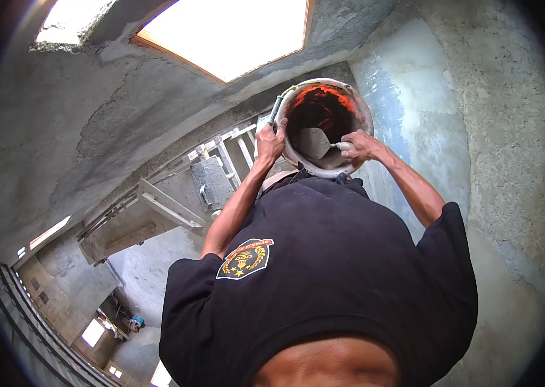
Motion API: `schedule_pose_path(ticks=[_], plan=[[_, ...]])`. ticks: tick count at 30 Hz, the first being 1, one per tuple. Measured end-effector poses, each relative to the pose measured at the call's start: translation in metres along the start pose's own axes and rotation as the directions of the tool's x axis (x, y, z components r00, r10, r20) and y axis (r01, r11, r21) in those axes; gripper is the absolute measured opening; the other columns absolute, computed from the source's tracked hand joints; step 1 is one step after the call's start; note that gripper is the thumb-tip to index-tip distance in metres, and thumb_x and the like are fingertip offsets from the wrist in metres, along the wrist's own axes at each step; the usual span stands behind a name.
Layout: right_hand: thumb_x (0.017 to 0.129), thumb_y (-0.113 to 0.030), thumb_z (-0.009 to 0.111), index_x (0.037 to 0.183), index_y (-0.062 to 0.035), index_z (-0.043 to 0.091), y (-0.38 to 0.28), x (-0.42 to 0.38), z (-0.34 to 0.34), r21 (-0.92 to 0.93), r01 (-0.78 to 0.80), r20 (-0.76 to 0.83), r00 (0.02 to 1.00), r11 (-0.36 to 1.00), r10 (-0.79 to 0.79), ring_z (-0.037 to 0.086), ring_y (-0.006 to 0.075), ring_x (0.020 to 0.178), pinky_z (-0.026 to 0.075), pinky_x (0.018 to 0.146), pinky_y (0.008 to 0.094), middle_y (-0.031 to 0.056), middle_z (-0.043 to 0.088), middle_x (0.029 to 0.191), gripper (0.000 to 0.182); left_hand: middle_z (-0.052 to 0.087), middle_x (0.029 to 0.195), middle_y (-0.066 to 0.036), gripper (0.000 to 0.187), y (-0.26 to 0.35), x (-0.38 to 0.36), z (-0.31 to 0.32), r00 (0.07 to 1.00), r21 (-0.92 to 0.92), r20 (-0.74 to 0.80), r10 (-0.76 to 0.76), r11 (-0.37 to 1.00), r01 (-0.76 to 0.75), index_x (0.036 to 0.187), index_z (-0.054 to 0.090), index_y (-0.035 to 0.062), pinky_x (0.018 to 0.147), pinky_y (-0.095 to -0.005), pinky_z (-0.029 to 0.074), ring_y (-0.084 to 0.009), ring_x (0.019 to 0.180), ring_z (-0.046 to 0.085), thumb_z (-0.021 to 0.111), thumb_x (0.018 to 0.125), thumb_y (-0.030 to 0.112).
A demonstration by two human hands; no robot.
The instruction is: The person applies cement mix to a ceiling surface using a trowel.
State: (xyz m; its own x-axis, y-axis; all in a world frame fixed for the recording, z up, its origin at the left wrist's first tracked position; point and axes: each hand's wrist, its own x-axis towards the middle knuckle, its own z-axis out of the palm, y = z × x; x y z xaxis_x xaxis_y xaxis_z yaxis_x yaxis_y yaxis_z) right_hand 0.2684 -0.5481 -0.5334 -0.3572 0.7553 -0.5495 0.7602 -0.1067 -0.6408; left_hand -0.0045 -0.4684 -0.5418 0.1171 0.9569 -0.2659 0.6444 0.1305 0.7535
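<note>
For control, your left hand (271, 141) clasps the bucket (364, 115) by its rim; your right hand (363, 146) grips the trowel (313, 143), blade inside.

From my head cam I've got the left hand (270, 143) gripping a bucket (365, 116) by its rim, orangey-red inside, and the right hand (362, 146) on a trowel (313, 142), blade inside the bucket. Grey board (215, 181) with a handle off left, wooden slats (226, 158) beside it, bright window (230, 32) up top.
</note>
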Motion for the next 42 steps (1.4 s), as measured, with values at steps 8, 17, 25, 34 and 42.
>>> schedule_pose_path(ticks=[8, 17, 25, 34, 42], plan=[[0.068, -0.03, 0.065, 0.075, 0.0011, 0.059, 0.004, -0.034, 0.002, 0.251, -0.163, 0.078, 0.986, 0.954, 0.148, 0.052, 0.0163, 0.044, 0.042, 0.043, 0.0315, 0.008, 0.054, 0.055, 0.032, 0.058, 0.06, -0.021, 0.056, -0.011, 0.007, 0.003, 0.999, 0.011, -0.044, -0.002, 1.0, 0.002, 0.076, 0.06, -0.0071, 0.056, -0.0409, 0.046, -0.0291, 0.058, 0.062, 0.056, 0.084, 0.049], [0.069, -0.028, 0.068, 0.1, -0.0053, 0.063, 0.026, -0.061, 0.031, 0.331, -0.154, -0.201, 0.953, 0.931, 0.229, 0.061, 0.0208, 0.063, 0.048, 0.059, 0.0345, 0.0115, 0.064, 0.074, 0.039, 0.056, 0.056, -0.024, 0.06, -0.043, 0.007, 0.003, 0.948, -0.036, 0.067, -0.31, 0.949, 0.313, 0.078, 0.061, -0.0098, 0.056, -0.0449, 0.046, -0.0341, 0.057, 0.061, 0.048, 0.088, 0.048], [0.067, -0.033, 0.071, 0.095, -0.0054, 0.063, 0.018, -0.052, 0.04, 0.136, 0.0, -0.576, 0.814, 0.991, 0.079, 0.063, 0.0348, 0.077, 0.05, 0.063, 0.0393, 0.0185, 0.064, 0.08, 0.039, 0.058, 0.075, -0.026, 0.059, -0.011, -0.006, -0.009, 0.998, -0.115, -0.048, -0.042, 0.993, 0.036, 0.137, 0.015, 0.0023, 0.065, -0.0479, 0.044, -0.0418, 0.071, 0.058, 0.048, 0.091, 0.018], [0.066, -0.021, 0.07, 0.077, -0.0039, 0.058, -0.002, -0.057, -0.002, 0.081, 0.135, -0.792, 0.61, 0.988, -0.019, 0.054, 0.0294, 0.054, 0.044, 0.052, 0.0405, 0.0144, 0.057, 0.062, 0.024, 0.052, 0.113, -0.025, 0.032, 0.026, -0.005, -0.026, 0.906, -0.115, -0.097, 0.413, 0.899, -0.422, 0.118, 0.048, -0.0013, 0.068, -0.0437, 0.047, -0.0442, 0.087, 0.056, 0.039, 0.089, 0.009], [0.066, -0.022, 0.073, 0.083, -0.0041, 0.056, -0.029, -0.033, -0.051, 0.163, 0.148, -0.802, 0.596, 0.975, 0.044, 0.057, 0.0155, 0.061, 0.047, 0.058, 0.0316, 0.0057, 0.06, 0.067, 0.03, 0.049, 0.077, -0.001, 0.031, 0.052, 0.013, -0.037, 0.85, -0.631, 0.384, 0.361, 0.775, -0.044, 0.092, 0.057, 0.0069, 0.068, -0.0284, 0.04, -0.0102, 0.074, 0.047, 0.041, 0.095, 0.033]])
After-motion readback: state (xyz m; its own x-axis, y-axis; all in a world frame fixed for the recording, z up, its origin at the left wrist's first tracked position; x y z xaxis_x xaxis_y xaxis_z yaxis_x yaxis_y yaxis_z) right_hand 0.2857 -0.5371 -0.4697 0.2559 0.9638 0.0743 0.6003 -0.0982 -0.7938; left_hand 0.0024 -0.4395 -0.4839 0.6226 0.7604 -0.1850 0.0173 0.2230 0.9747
